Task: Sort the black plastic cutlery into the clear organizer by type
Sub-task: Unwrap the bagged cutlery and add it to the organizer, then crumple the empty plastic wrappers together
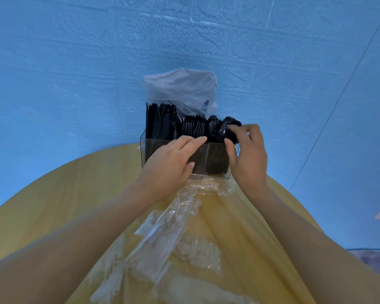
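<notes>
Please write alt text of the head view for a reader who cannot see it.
A person's right hand grips black plastic spoons in the right compartment of a clear plastic organizer on a yellow table, while the left hand rests on its front. Knives stand left, forks in the middle.
</notes>
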